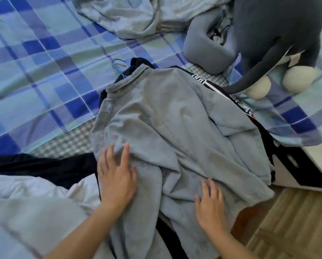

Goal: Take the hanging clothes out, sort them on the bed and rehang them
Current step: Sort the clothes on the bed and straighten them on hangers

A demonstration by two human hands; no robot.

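Both hands lie flat with fingers spread on the light denim shirt [167,128]: the left hand [117,176] on its left side, the right hand [210,208] near the hem. The shirt lies on dark clothes [44,167] on the bed [35,58]. Farther away, a grey plush toy [276,28] sits.

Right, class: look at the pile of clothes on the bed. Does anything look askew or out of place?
Yes. The denim shirt lies crumpled and slanted on the darker clothes, its lower part hanging off the bed edge. A hanger hook pokes out beside its collar. Both hands, left and right, rest flat on it.
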